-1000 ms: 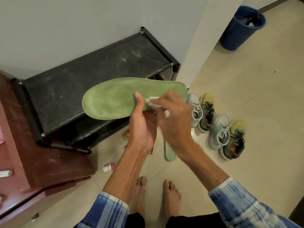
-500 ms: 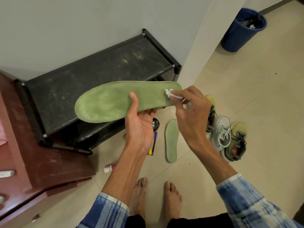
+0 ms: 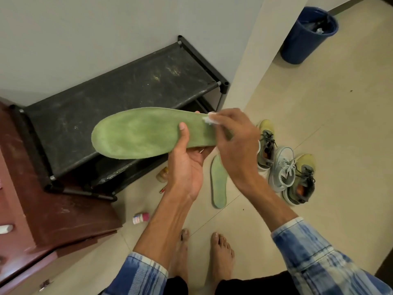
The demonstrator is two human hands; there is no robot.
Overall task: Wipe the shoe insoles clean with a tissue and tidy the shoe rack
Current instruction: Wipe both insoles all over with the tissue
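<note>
Green insole [image 3: 144, 133], worn, mottled; left hand [image 3: 187, 167] fingers grip it, right hand [image 3: 236, 145] fingers pinch tissue [image 3: 209, 119].

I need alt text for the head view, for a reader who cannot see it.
A left hand holds a green insole above a black shoe rack while the right hand presses a tissue on its end. A second insole and shoes lie on the floor.
</note>
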